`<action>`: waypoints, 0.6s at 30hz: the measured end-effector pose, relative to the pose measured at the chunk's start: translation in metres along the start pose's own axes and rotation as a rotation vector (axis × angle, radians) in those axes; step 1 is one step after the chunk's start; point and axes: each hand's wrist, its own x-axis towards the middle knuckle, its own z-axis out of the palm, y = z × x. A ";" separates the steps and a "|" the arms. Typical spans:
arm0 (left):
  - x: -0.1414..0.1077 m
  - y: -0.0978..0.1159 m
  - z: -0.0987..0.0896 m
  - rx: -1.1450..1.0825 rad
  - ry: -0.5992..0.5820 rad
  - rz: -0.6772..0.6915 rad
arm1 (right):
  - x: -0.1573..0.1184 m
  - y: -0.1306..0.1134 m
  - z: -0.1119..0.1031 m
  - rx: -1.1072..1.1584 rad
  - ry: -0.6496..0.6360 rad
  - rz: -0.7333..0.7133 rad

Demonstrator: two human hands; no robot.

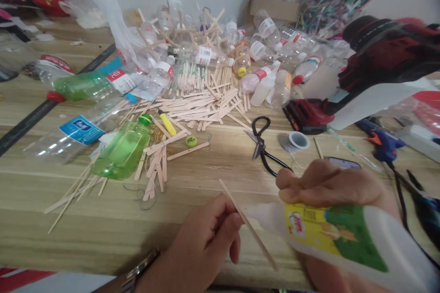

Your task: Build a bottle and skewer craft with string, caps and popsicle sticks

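Observation:
Between thumb and fingers, my left hand pinches a thin wooden craft stick, which slants down to the right. My right hand is wrapped round a white glue bottle with a yellow and green label. The bottle lies tilted on its side, and its nozzle points left at the stick, at or very near its surface. Whether glue is coming out cannot be made out. Just beyond my hands lie black-handled scissors and a spool of thin wire.
Loose craft sticks lie heaped mid-table, with several plastic bottles behind. A green bottle and a yellow-handled tool are on the left. To the right stand a red and black power tool and a blue glue gun.

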 end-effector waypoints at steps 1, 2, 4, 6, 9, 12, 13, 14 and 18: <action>0.000 0.000 0.000 -0.004 0.002 0.001 | 0.000 0.000 0.000 0.008 0.011 -0.001; 0.000 0.000 0.000 -0.009 0.001 0.006 | 0.000 0.000 -0.001 0.012 0.011 -0.003; 0.001 -0.001 0.000 -0.025 -0.009 0.015 | 0.001 0.000 -0.002 -0.010 -0.002 0.000; 0.001 -0.002 0.000 -0.038 -0.011 0.015 | 0.000 0.000 -0.003 -0.035 -0.003 -0.007; 0.001 -0.002 0.000 -0.037 -0.010 0.017 | 0.001 0.001 -0.003 0.024 0.000 -0.033; 0.001 0.000 0.000 -0.020 -0.002 0.020 | 0.002 0.001 -0.003 -0.019 -0.034 0.018; 0.001 0.001 0.001 -0.015 0.003 0.021 | 0.002 0.000 -0.002 -0.037 -0.026 0.012; 0.000 0.001 0.001 -0.009 0.008 0.023 | 0.002 0.000 -0.002 -0.041 -0.028 -0.012; -0.001 0.004 0.001 0.057 0.012 0.054 | 0.000 -0.003 0.000 -0.048 -0.003 -0.028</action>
